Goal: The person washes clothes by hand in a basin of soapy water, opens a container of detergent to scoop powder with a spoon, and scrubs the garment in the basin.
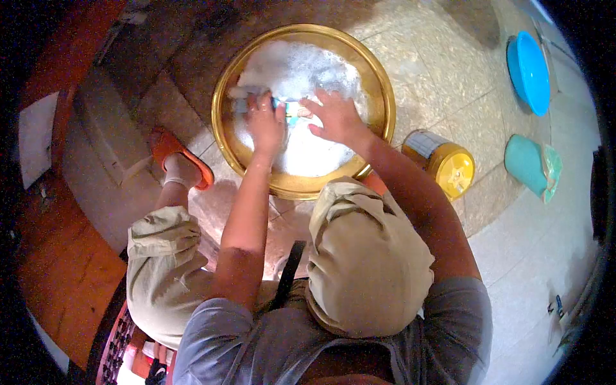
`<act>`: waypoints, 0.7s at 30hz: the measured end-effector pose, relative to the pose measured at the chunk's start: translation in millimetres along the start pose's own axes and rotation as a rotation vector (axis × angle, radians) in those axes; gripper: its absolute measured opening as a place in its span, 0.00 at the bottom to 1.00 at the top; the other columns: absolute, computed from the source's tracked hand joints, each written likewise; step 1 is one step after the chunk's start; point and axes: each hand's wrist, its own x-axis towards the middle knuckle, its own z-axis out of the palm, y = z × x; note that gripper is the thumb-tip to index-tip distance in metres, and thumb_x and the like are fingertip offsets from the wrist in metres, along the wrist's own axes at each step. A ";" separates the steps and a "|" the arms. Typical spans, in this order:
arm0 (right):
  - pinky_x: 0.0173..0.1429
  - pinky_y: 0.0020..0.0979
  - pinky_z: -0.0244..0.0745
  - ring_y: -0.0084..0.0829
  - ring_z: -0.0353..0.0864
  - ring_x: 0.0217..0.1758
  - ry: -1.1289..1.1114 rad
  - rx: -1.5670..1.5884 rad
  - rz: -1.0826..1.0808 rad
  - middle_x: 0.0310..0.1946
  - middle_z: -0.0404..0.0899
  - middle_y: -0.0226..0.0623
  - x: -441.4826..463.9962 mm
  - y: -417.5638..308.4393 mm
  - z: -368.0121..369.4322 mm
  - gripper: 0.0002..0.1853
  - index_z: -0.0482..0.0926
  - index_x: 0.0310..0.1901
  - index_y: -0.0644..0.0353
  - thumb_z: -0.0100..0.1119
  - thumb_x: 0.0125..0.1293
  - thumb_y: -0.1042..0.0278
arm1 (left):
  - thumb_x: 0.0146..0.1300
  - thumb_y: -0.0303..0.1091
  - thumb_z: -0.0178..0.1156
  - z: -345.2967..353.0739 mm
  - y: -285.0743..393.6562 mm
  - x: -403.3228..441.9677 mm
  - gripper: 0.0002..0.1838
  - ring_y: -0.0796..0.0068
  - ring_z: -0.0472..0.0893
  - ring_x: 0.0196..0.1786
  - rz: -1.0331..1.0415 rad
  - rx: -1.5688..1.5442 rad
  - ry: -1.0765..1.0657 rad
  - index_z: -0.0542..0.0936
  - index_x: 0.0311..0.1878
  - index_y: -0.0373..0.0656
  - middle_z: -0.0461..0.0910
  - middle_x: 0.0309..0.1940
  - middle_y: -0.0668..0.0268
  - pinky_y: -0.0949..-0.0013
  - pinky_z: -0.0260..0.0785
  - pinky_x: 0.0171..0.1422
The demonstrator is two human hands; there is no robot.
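A wide golden metal basin [385, 138] full of white suds [308, 157] stands on the floor in front of me. In the foam lies a wet piece of cloth [296, 114], partly pale, with blue-green and pinkish patches; foam hides much of it. My left hand [264, 125] is closed over the cloth at its left part, fingertips sunk in the suds. On the other side, my right hand [340, 119] reaches into the basin with fingers and thumb spread, near the cloth's right end. Some of its fingertips are in foam.
Right of the basin lies a golden-yellow tub [449, 168] with its yellow end toward me. Farther right are a blue plastic basin [530, 74] and a turquoise container or bag [529, 165]. My foot in an orange slipper [183, 157] rests left of the basin.
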 end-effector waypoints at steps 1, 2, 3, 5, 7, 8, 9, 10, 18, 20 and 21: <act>0.55 0.56 0.63 0.41 0.68 0.59 -0.016 -0.005 0.023 0.59 0.66 0.42 5.3 6.7 3.2 0.29 0.69 0.59 0.49 0.57 0.55 0.51 | 0.59 0.43 0.55 4.1 -2.2 2.5 0.25 0.46 0.68 0.59 -0.034 0.014 -0.113 0.69 0.57 0.41 0.69 0.55 0.43 0.45 0.59 0.60; 0.56 0.54 0.64 0.41 0.68 0.59 -0.031 -0.009 0.044 0.58 0.68 0.42 12.0 15.1 9.7 0.27 0.70 0.58 0.49 0.56 0.55 0.51 | 0.60 0.43 0.54 4.2 -1.5 7.7 0.25 0.46 0.69 0.59 -0.070 0.029 -0.226 0.69 0.58 0.41 0.69 0.55 0.43 0.46 0.60 0.60; 0.56 0.51 0.65 0.40 0.69 0.58 -0.048 -0.013 0.065 0.56 0.70 0.41 20.6 24.2 17.7 0.26 0.72 0.57 0.49 0.56 0.56 0.51 | 0.60 0.43 0.53 5.7 -2.0 15.0 0.25 0.46 0.69 0.58 -0.106 0.044 -0.338 0.68 0.58 0.41 0.69 0.55 0.43 0.46 0.60 0.60; 0.54 0.46 0.68 0.40 0.72 0.53 -0.247 0.062 0.232 0.51 0.73 0.40 50.8 47.5 47.4 0.19 0.77 0.49 0.51 0.55 0.56 0.56 | 0.60 0.43 0.54 24.7 -34.4 34.3 0.25 0.47 0.73 0.53 -0.116 -0.032 -0.450 0.69 0.58 0.42 0.71 0.53 0.43 0.52 0.66 0.56; 0.51 0.42 0.70 0.41 0.74 0.48 -0.151 0.209 0.228 0.46 0.76 0.40 61.4 42.2 53.1 0.13 0.80 0.41 0.53 0.55 0.55 0.60 | 0.62 0.43 0.53 23.6 -21.0 40.1 0.23 0.52 0.77 0.48 -0.479 -0.682 -0.459 0.70 0.56 0.40 0.74 0.50 0.48 0.54 0.71 0.50; 0.49 0.41 0.71 0.42 0.75 0.45 0.047 0.312 0.144 0.43 0.76 0.41 57.1 28.1 44.7 0.10 0.81 0.37 0.54 0.56 0.55 0.63 | 0.63 0.44 0.52 19.8 -2.0 39.3 0.23 0.56 0.79 0.45 -0.758 -1.265 -0.252 0.71 0.55 0.38 0.76 0.48 0.51 0.56 0.74 0.46; 0.48 0.39 0.72 0.42 0.76 0.43 0.240 0.410 0.056 0.39 0.77 0.41 49.2 10.9 33.7 0.08 0.81 0.33 0.55 0.56 0.54 0.65 | 0.64 0.43 0.52 9.5 6.3 40.7 0.22 0.58 0.79 0.45 -0.742 -1.517 -0.349 0.71 0.54 0.37 0.76 0.47 0.53 0.57 0.74 0.45; 0.45 0.40 0.73 0.43 0.76 0.42 0.253 0.519 -0.078 0.37 0.76 0.41 36.1 -12.5 14.5 0.06 0.80 0.31 0.55 0.56 0.53 0.67 | 0.65 0.43 0.51 1.9 11.0 40.7 0.21 0.60 0.79 0.44 -0.720 -1.767 -0.447 0.71 0.53 0.37 0.77 0.46 0.55 0.58 0.74 0.45; 0.41 0.43 0.74 0.46 0.78 0.37 0.046 0.309 -0.178 0.38 0.74 0.43 15.3 -69.3 -37.5 0.08 0.76 0.34 0.55 0.53 0.55 0.63 | 0.63 0.35 0.49 -9.8 42.7 16.8 0.10 0.68 0.77 0.38 -0.699 -1.132 -0.288 0.73 0.43 0.42 0.76 0.36 0.62 0.65 0.73 0.43; 0.42 0.42 0.73 0.47 0.77 0.37 0.142 0.289 -0.041 0.35 0.73 0.44 38.2 -29.7 -15.7 0.09 0.75 0.36 0.55 0.53 0.55 0.63 | 0.59 0.31 0.50 -12.3 50.3 6.0 0.07 0.68 0.77 0.37 -0.701 -1.418 -0.062 0.73 0.40 0.42 0.75 0.34 0.63 0.66 0.73 0.43; 0.42 0.42 0.73 0.47 0.77 0.38 0.163 0.306 0.047 0.34 0.74 0.45 41.1 -11.0 -10.6 0.08 0.75 0.36 0.55 0.53 0.55 0.64 | 0.56 0.28 0.50 -16.4 52.3 -0.9 0.07 0.68 0.77 0.37 -0.695 -1.656 0.090 0.73 0.38 0.41 0.75 0.34 0.63 0.67 0.72 0.43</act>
